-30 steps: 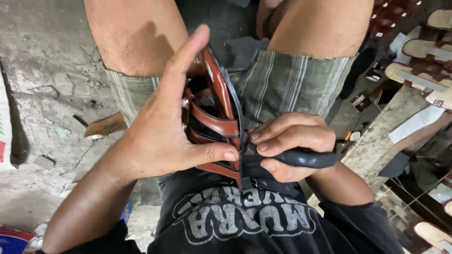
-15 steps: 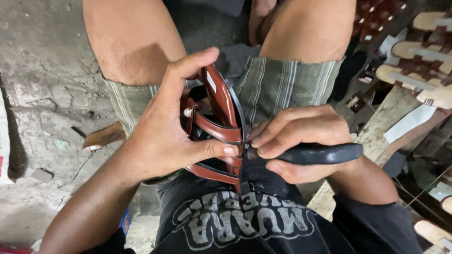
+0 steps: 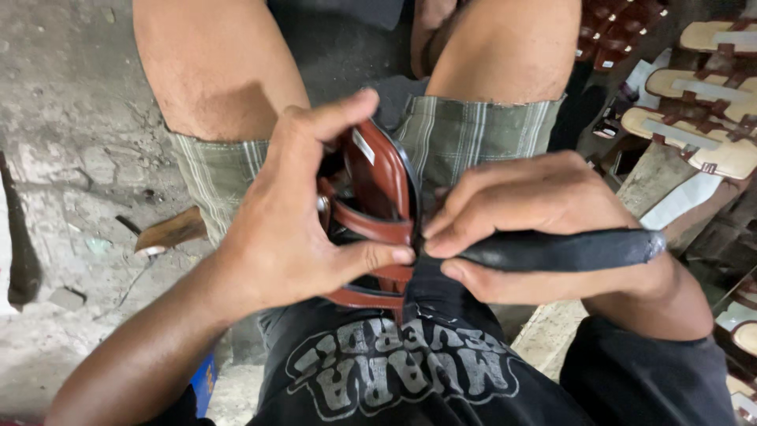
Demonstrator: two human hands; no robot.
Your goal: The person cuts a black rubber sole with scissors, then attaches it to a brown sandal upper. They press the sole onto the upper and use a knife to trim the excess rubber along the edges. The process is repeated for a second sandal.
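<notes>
Over our lap, our left hand grips a brown strappy sandal on edge, long axis running twelve to six, while our right hand, fingers closed on a black-handled tool, meets it from three o'clock.

Concrete floor left open; sandal stack crowds right.

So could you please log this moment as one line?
left hand: holds brown sandal | right hand: grips black-handled tool at sandal edge
</notes>
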